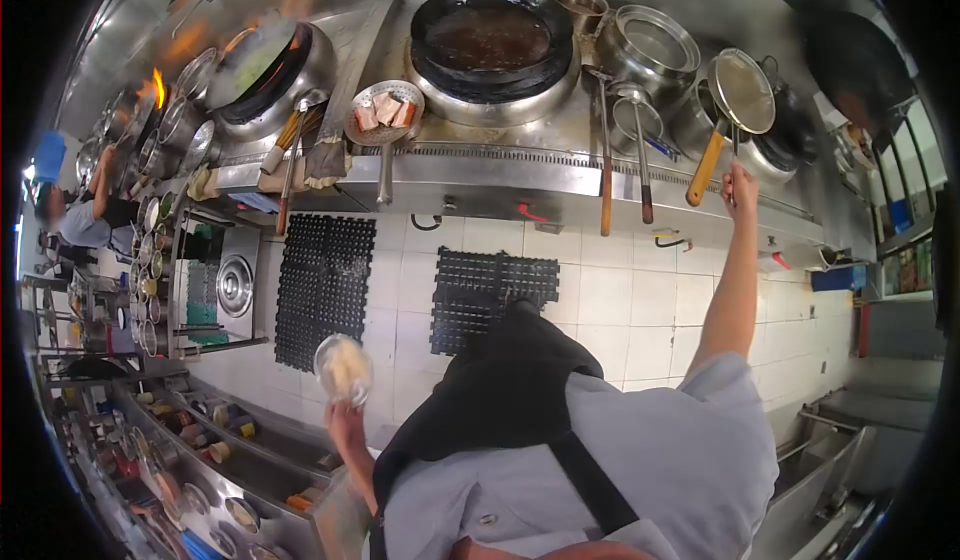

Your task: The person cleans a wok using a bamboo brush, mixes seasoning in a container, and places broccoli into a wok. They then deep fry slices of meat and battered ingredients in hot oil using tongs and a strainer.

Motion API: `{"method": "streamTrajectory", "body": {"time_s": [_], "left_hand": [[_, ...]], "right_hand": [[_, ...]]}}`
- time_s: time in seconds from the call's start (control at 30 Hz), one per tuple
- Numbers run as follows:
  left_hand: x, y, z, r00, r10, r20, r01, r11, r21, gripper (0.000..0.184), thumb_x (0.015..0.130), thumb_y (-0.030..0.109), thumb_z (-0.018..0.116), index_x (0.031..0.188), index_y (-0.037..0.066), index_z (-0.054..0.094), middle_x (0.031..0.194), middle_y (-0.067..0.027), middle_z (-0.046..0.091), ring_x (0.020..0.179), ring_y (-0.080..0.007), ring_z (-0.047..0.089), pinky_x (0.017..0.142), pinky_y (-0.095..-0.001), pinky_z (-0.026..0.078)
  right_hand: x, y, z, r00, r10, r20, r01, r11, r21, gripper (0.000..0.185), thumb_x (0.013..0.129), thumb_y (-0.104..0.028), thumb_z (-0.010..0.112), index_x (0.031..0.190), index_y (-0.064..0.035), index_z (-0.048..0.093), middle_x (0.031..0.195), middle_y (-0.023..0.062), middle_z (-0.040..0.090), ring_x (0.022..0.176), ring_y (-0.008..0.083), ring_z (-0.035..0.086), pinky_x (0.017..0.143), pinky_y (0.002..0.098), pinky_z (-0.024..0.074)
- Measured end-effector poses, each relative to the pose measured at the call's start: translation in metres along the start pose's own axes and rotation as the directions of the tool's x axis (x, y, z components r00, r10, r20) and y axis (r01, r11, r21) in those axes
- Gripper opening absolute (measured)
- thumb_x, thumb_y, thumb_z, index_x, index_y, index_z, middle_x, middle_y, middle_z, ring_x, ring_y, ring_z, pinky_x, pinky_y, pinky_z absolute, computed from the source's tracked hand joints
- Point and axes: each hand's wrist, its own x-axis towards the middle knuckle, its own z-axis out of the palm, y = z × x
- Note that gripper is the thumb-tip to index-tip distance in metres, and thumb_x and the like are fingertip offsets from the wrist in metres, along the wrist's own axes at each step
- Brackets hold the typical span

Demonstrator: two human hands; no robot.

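Note:
My left hand (345, 418) is closed on the near edge of a bowl (343, 368) with pale yellowish pieces in it, held out over the floor. At the right, my right hand (740, 190) is closed around a thin handle by the stove's front edge. That handle runs up beside a round strainer (742, 90) with a wooden handle; which tool it belongs to is partly hidden. A perforated ladle (384, 115) with reddish-white chunks rests on the stove left of a black wok (490, 40) of dark liquid.
Ladles (606, 160) lean over the stove's front edge, with metal pots (655, 45) behind. Flames (158, 90) rise at the left near a steaming wok (262, 68). A person (90, 222) stands far left. Black mats (325, 285) lie on the tiled floor; ingredient containers (240, 513) fill the lower left.

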Motion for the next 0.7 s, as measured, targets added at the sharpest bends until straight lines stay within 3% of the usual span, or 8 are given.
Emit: {"method": "streamTrajectory", "body": {"time_s": [0.13, 0.2, 0.23, 0.3, 0.37, 0.53, 0.63, 0.7], "left_hand": [[-0.015, 0.009, 0.165, 0.982, 0.023, 0.186, -0.092, 0.925, 0.368, 0.030, 0.087, 0.003, 0.058, 0.117, 0.003, 0.059, 0.100, -0.0073, 0.063, 0.086, -0.0187, 0.061, 0.069, -0.0326, 0.052], [-0.035, 0.023, 0.246, 0.960, -0.103, 0.259, 0.040, 0.970, 0.239, 0.032, 0.088, 0.004, 0.055, 0.119, -0.001, 0.059, 0.109, -0.0102, 0.065, 0.090, -0.0195, 0.064, 0.071, -0.0329, 0.053], [-0.031, 0.022, 0.266, 0.927, -0.106, 0.360, 0.028, 0.976, 0.214, 0.033, 0.089, 0.005, 0.054, 0.120, -0.004, 0.058, 0.113, -0.0120, 0.065, 0.093, -0.0204, 0.066, 0.073, -0.0339, 0.054], [-0.024, 0.017, 0.301, 0.902, -0.119, 0.415, 0.052, 0.984, 0.168, 0.035, 0.089, 0.006, 0.055, 0.122, -0.006, 0.057, 0.112, -0.0129, 0.067, 0.092, -0.0214, 0.068, 0.073, -0.0337, 0.057], [-0.019, 0.021, 0.337, 0.875, -0.142, 0.464, 0.078, 0.985, 0.155, 0.033, 0.090, 0.005, 0.055, 0.122, -0.004, 0.057, 0.109, -0.0125, 0.068, 0.088, -0.0233, 0.070, 0.071, -0.0330, 0.059], [0.014, 0.035, 0.397, 0.855, -0.130, 0.502, 0.055, 0.985, 0.163, 0.030, 0.091, 0.003, 0.054, 0.121, -0.003, 0.055, 0.105, -0.0137, 0.068, 0.085, -0.0232, 0.071, 0.071, -0.0360, 0.062], [0.047, 0.038, 0.415, 0.846, -0.069, 0.530, 0.018, 0.995, 0.100, 0.028, 0.092, 0.001, 0.053, 0.119, -0.003, 0.055, 0.105, -0.0135, 0.069, 0.083, -0.0214, 0.071, 0.068, -0.0356, 0.062], [0.058, 0.049, 0.421, 0.854, -0.077, 0.514, 0.026, 0.994, 0.106, 0.023, 0.092, 0.002, 0.054, 0.114, -0.002, 0.057, 0.105, -0.0135, 0.069, 0.082, -0.0226, 0.072, 0.070, -0.0368, 0.062]], "right_hand": [[0.063, -0.005, -0.050, 0.996, 0.091, 0.023, -0.072, 0.901, -0.429, 0.024, 0.096, -0.023, 0.059, 0.093, 0.0014, 0.060, 0.068, 0.0102, 0.059, 0.051, 0.0193, 0.055, 0.047, 0.0321, 0.0457], [0.077, 0.004, -0.067, 0.921, -0.390, 0.020, 0.134, 0.265, -0.955, 0.023, 0.094, -0.020, 0.058, 0.097, 0.0030, 0.060, 0.073, 0.0161, 0.061, 0.063, 0.0308, 0.060, 0.058, 0.0396, 0.0498], [0.083, 0.005, -0.058, 0.797, -0.574, 0.188, 0.114, -0.162, -0.980, 0.023, 0.093, -0.018, 0.058, 0.099, 0.0038, 0.059, 0.075, 0.0190, 0.062, 0.069, 0.0365, 0.062, 0.064, 0.0433, 0.0519], [0.043, -0.032, 0.025, 0.575, -0.806, 0.139, 0.291, 0.042, -0.956, 0.034, 0.089, -0.023, 0.063, 0.110, 0.0044, 0.063, 0.090, 0.0250, 0.068, 0.086, 0.0444, 0.065, 0.078, 0.0486, 0.0524], [0.066, -0.020, 0.080, 0.845, -0.456, 0.278, 0.426, 0.263, -0.866, 0.049, 0.088, -0.026, 0.066, 0.125, 0.0050, 0.057, 0.099, 0.0264, 0.067, 0.095, 0.0432, 0.064, 0.088, 0.0513, 0.0490], [0.181, 0.124, 0.116, 0.915, 0.037, 0.402, 0.404, -0.065, -0.912, 0.039, 0.080, -0.020, 0.068, 0.107, 0.0071, 0.060, 0.108, 0.0310, 0.065, 0.107, 0.0420, 0.063, 0.087, 0.0464, 0.0511], [0.108, 0.055, 0.140, 0.943, 0.307, 0.129, 0.058, 0.228, -0.972, 0.035, 0.079, -0.016, 0.064, 0.105, 0.0074, 0.060, 0.105, 0.0320, 0.066, 0.102, 0.0426, 0.066, 0.085, 0.0471, 0.0521], [0.111, 0.057, 0.109, 0.954, 0.138, 0.266, 0.274, -0.043, -0.961, 0.033, 0.079, -0.013, 0.060, 0.106, 0.0052, 0.060, 0.095, 0.0326, 0.067, 0.093, 0.0443, 0.068, 0.081, 0.0494, 0.0526]]}}
